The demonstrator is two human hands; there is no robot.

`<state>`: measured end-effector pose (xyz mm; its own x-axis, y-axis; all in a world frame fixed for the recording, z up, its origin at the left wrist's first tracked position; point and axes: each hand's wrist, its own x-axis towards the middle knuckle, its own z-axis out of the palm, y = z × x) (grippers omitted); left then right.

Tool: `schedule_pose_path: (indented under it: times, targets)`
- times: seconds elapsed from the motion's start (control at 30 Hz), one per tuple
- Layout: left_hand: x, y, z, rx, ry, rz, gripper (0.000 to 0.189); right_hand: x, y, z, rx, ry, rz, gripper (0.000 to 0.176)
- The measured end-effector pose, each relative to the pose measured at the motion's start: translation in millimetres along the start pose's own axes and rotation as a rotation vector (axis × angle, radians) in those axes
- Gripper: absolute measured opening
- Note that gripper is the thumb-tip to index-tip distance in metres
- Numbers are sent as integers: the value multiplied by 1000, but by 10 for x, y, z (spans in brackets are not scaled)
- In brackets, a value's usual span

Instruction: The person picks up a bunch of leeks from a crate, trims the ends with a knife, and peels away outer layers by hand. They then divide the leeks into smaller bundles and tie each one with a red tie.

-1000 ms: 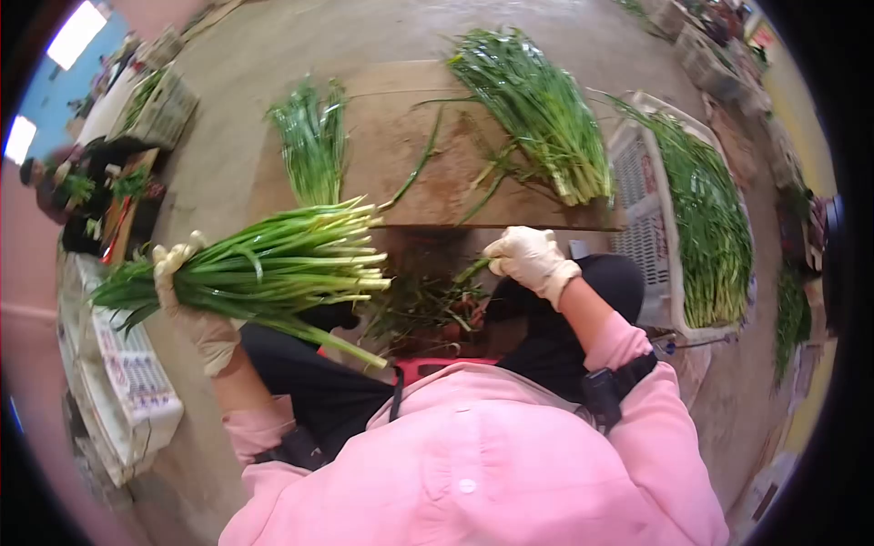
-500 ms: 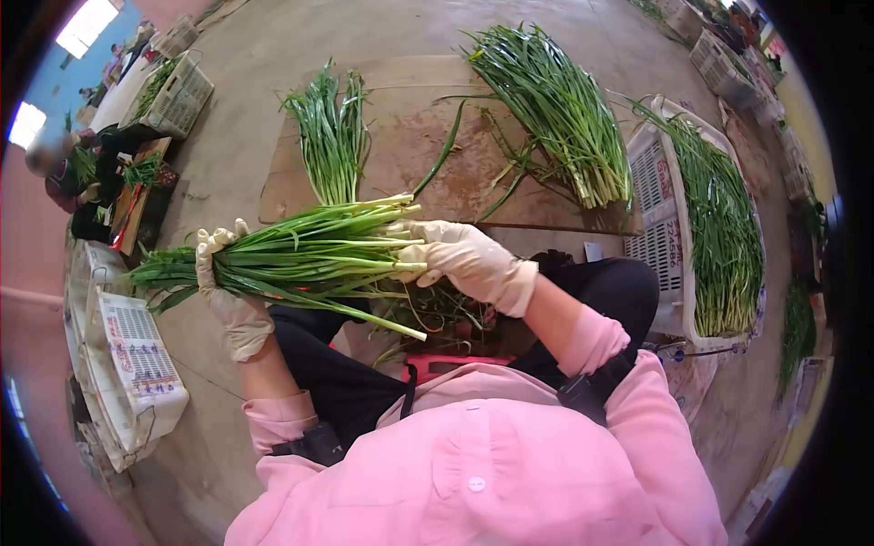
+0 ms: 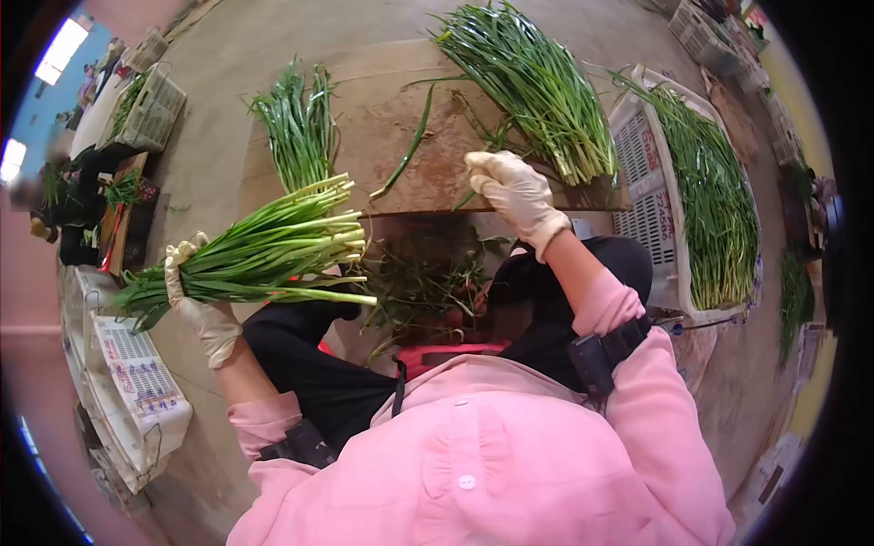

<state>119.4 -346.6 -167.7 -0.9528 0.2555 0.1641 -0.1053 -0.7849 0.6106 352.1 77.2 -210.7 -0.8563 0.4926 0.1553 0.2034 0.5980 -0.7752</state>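
Note:
My left hand [image 3: 202, 305], in a cream glove, is wrapped round the leafy part of a bunch of garlic chives [image 3: 282, 241]. The pale stem ends point right and fan out a little. My right hand [image 3: 514, 193], gloved too, is apart from the bunch, over the near edge of the wooden board [image 3: 382, 127]. Its fingers are closed together; whether anything small is between them is hidden. A smaller pile of chives [image 3: 296, 127] lies on the board's left, and a large pile [image 3: 537, 91] lies on its right, beyond my right hand.
Loose trimmings [image 3: 428, 282] lie between my legs below the board. A white crate [image 3: 660, 196] full of chives stands at the right, another white crate [image 3: 141, 364] at the left. A co-worker [image 3: 68, 205] sits at the far left.
My right hand has left the stem ends and moved right and up over the board's edge. The bunch in my left hand has shifted left. The view has tilted slightly.

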Motion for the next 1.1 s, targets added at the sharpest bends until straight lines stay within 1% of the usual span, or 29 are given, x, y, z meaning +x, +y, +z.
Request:
schedule_pose_path:
  times: [0.03,0.1,0.17,0.2,0.3,0.33,0.43,0.47,0.5,0.53,0.57,0.6,0.63,0.7,0.77,0.8,0.83,0.87,0.9,0.93,1.0,1.1]
  targets:
    - [9,0,-22,0,-70,-25,27,69,-68,-43,-111,-29,-89,42]
    - [28,-35,-29,45,-44,-16,25,211,-233,40,-327,-102,-263,53]
    - [-6,-82,121,80,-33,-21,24,375,-382,246,-447,-194,-314,60]
    - [-34,-123,235,138,21,5,21,451,-420,339,-508,-239,-344,64]
    - [-38,-138,316,156,-6,-37,19,576,-258,609,-675,-190,-485,70]
    - [-42,-145,367,186,-9,-16,19,566,-225,614,-650,-147,-501,65]
    - [20,-88,423,234,-16,-32,20,385,-169,533,-605,-306,-377,60]
    - [46,-88,521,243,93,-42,21,262,-203,526,-683,-340,-343,50]
    - [101,-99,593,262,39,-47,21,80,-238,509,-719,-336,-351,42]
    - [181,-142,657,279,-18,-59,22,-123,-283,449,-655,-417,-350,30]
    - [265,-215,711,293,-77,-73,22,-347,-362,428,-703,-535,-339,26]
    - [414,-257,692,311,-189,-70,29,-530,-385,373,-462,-757,-247,26]
    - [478,-366,807,328,-236,-95,28,-687,-362,317,-269,-916,-39,25]
    - [609,-593,1096,363,-328,-150,27,-736,-163,405,-529,-1104,-3,27]
    - [837,-841,1160,373,-319,-199,30,-636,109,508,-636,-1055,238,32]
    - [916,-961,1290,201,-385,-400,29,-638,405,562,-546,-985,273,30]
    - [1052,-1133,1240,392,-440,-240,31,-541,407,471,-430,-1046,480,30]
    - [1132,-1278,1327,340,-385,-335,33,-472,561,499,-459,-1142,408,29]
    - [1184,-1446,1424,286,-329,-431,34,-483,666,561,-503,-1188,351,30]
    - [1253,-1626,1436,272,-324,-497,37,-494,766,622,-546,-1230,291,30]
    - [1423,-1956,1383,246,-305,-628,43,-608,778,805,-659,-1219,195,33]
    - [1648,-2376,1092,388,-200,-617,30,-760,995,1218,-710,-1375,199,30]
